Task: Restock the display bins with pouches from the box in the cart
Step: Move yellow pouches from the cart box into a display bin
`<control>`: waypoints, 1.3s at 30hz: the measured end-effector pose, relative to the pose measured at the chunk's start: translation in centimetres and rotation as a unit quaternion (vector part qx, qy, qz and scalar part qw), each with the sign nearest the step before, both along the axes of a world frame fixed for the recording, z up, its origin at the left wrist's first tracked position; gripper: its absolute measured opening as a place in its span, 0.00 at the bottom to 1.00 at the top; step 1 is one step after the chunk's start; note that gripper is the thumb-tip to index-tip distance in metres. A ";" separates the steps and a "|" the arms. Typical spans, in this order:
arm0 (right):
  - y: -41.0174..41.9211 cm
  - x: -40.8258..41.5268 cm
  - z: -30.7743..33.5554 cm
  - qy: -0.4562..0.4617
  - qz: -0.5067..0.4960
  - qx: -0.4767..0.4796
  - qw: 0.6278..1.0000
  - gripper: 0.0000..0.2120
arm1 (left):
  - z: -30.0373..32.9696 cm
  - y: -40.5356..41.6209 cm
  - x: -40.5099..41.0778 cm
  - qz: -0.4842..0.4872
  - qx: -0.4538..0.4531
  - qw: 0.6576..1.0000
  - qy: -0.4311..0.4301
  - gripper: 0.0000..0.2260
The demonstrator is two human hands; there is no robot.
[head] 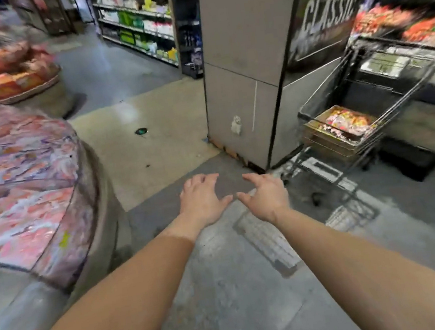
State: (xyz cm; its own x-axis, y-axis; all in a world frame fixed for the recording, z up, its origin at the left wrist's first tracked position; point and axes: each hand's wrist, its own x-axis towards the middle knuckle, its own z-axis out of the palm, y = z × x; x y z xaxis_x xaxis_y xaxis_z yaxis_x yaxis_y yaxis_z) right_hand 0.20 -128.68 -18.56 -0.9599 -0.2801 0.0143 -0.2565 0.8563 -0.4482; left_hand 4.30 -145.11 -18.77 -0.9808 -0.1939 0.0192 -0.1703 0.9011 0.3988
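L hand [201, 198], R hand [265, 196] empty | bins [30, 187] blurred | cart [367, 97] partly cut off

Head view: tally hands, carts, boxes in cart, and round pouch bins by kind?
Bare hands: 2, left hand and right hand, both empty
Wire shopping cart: 1
Open cardboard box of pouches in cart: 1
Round display bins heaped with pouches: 2, pink-pouch bin, orange-pouch bin
Total: 6

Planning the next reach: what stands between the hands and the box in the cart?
The cart's wire side. Both the left hand and right hand hang empty over bare floor, and the box sits low inside the basket, open from above.
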 end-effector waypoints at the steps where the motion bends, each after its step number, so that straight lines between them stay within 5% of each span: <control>1: 1.3 -1.4 -0.3 -0.009 -0.016 -0.004 1.000 0.25 | -0.5 1.2 -2.1 -0.016 0.004 1.000 -0.007 0.32; 20: 23.3 -38.2 -0.5 -0.057 -0.297 -0.063 0.951 0.28 | 0.6 23.6 -47.7 -0.250 -0.007 0.968 -0.026 0.32; 32: 41.6 -61.0 -2.4 -0.091 -0.265 -0.008 0.960 0.26 | -3.2 39.7 -68.7 -0.223 -0.005 0.972 -0.071 0.32; 39: 46.4 -71.7 -6.6 -0.157 -0.211 0.031 0.964 0.28 | -7.0 42.4 -77.3 -0.195 -0.044 0.972 -0.125 0.31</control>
State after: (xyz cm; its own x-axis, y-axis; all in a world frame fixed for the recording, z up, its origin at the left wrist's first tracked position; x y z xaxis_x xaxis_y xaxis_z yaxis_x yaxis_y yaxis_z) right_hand -71.45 -82.31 -25.17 -0.9428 0.1452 -0.3000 0.2607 0.8820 -0.3925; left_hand -73.00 -102.67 -25.80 -0.9558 0.1848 -0.2287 0.1091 0.9452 0.3077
